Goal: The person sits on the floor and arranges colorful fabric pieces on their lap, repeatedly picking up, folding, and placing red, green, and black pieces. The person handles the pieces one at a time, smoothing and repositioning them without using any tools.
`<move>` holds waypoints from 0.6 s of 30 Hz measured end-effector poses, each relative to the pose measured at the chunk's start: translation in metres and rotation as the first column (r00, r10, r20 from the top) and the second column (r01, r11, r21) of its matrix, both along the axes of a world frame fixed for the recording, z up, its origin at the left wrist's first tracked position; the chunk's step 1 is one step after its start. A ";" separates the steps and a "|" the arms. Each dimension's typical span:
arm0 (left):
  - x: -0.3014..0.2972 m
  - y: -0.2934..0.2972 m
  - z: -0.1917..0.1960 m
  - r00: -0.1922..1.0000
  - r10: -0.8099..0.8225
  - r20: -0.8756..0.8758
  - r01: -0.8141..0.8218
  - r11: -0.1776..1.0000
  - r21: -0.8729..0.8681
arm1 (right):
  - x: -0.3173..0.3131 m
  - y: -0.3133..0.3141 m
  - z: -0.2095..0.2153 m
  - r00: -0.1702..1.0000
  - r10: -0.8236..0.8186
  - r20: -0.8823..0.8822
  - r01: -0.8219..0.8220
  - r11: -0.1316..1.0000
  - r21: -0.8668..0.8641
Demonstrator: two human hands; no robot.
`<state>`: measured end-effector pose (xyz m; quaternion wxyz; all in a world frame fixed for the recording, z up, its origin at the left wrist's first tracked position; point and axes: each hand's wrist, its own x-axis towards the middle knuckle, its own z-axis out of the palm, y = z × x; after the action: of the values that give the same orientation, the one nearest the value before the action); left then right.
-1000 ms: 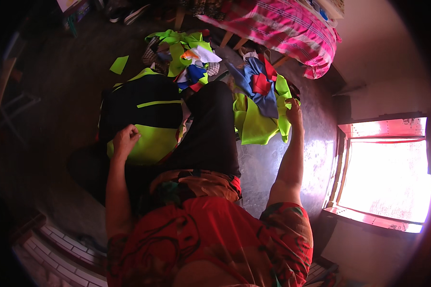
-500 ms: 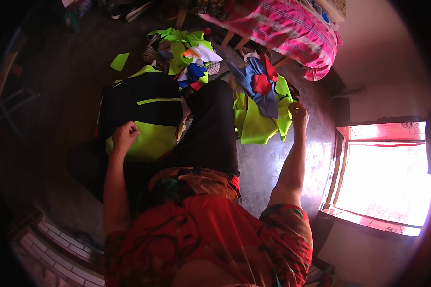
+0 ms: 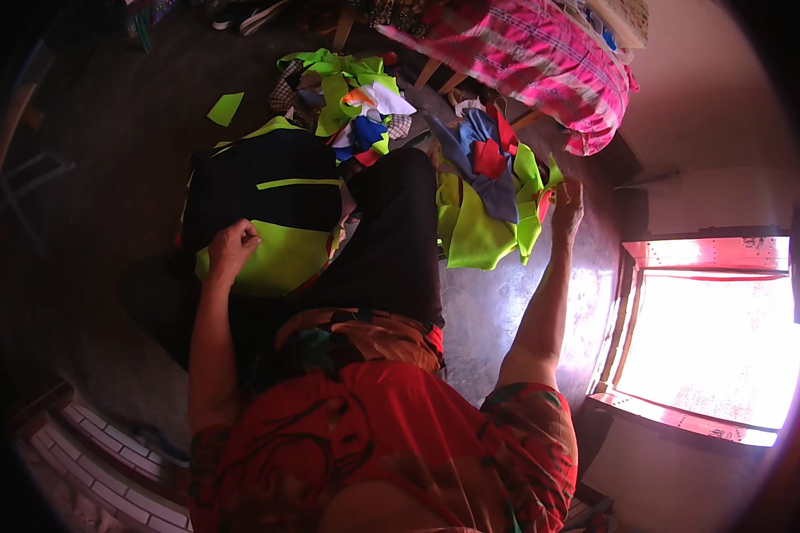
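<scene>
Spread over my lap and left leg lies a black cloth (image 3: 267,160) with a thin lime strip (image 3: 298,185) on it. A lime cloth piece (image 3: 284,258) covers its near end. My left hand (image 3: 233,247) rests by that lime piece with curled, closed fingers; what they hold, if anything, is hidden. Out to the right, my right hand (image 3: 567,204) pinches the edge of a lime cloth scrap (image 3: 553,173) at the side of a cloth pile. That pile has lime fabric (image 3: 480,231), a blue-grey cloth (image 3: 496,191) and red scraps (image 3: 488,159).
Another heap of mixed scraps (image 3: 351,98) sits ahead, beyond my knee. One loose lime piece (image 3: 226,108) lies on the dark floor to its left. A pink plaid cloth (image 3: 524,62) drapes from a wooden-legged piece of furniture. A bright window (image 3: 711,342) is at the right.
My right hand has moved slightly right, lifting a lime scrap's edge away from the pile; some red shows beside it. My left hand stays almost in place.
</scene>
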<state>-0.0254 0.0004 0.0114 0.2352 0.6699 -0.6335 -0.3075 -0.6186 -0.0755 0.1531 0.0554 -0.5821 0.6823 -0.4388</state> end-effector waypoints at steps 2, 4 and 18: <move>-0.002 -0.002 -0.002 1.000 -0.006 0.002 0.006 1.000 0.000 | 0.006 -0.002 0.013 0.958 0.122 0.259 -0.089 0.987 -0.135; 0.004 0.001 0.000 1.000 0.006 0.020 -0.006 1.000 0.000 | 0.055 -0.006 0.047 0.713 0.431 0.553 -0.297 0.900 -0.320; 0.006 -0.001 0.032 0.688 0.128 -0.714 0.155 0.936 0.317 | 0.322 0.006 -0.029 -0.268 0.265 0.926 -0.811 0.457 -0.366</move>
<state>-0.0191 -0.0006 0.0436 0.3398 0.5198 -0.4279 -0.6567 -0.2962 -0.0694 0.1240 0.8001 -0.3615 0.1678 -0.4484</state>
